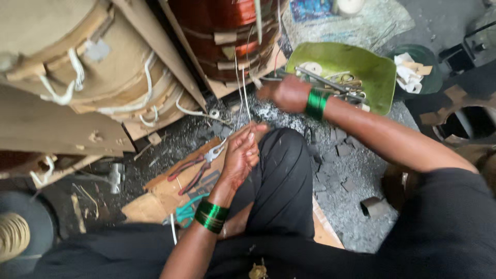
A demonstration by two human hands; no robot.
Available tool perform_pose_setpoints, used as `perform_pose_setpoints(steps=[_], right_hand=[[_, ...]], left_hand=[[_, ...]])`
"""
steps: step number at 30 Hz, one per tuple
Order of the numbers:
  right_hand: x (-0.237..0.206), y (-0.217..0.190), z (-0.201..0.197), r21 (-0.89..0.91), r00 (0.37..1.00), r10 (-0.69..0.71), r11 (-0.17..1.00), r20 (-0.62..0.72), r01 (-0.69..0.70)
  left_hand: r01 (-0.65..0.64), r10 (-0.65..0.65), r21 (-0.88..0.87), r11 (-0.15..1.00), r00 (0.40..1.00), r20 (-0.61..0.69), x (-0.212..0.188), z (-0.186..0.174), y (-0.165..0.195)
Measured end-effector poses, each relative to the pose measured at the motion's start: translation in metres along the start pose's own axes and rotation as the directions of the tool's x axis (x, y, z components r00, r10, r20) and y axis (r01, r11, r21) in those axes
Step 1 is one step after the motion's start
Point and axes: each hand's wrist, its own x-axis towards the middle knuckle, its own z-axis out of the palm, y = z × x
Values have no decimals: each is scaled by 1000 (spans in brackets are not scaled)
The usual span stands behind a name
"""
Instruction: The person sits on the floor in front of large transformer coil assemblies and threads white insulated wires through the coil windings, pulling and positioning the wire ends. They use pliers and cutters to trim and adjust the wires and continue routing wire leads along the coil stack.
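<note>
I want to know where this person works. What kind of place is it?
Probably a repair workshop for electrical coils. Big paper-wrapped round coils and a coppery-red wound coil stand close by, red-handled pliers lie on the gritty floor, and a green tray holds metal tools.

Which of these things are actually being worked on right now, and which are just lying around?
In use:
thin wires, pinched by left hand
right hand, by the coil

Lying about:
pliers
hammer
green tray of tools
</note>
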Motion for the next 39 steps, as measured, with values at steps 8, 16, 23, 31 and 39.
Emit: perform_pose_setpoints(steps=[8, 16, 23, 31, 39], right_hand=[[18, -19, -50, -403, 924, 219, 912, 313, -79], [35, -38, -62, -457, 948, 307, 858, 87, -235], [24, -19, -40, -350, 929, 303, 911, 214, -216], [1, -2, -7, -10, 996, 51, 999, 76, -50], [2, -46, -22, 219, 965, 255, 940, 63, -262]], left_hand=[[325, 468, 421, -847, 832, 298, -19, 50, 17], [293, 356, 262, -920, 904, 237, -4, 65, 10], [186, 518, 697, -693, 800, 302, -8, 33, 8], [-151, 608, 962, -226, 750, 261, -19, 19, 24], [-276, 603, 943, -187, 726, 332, -20, -1, 36]])
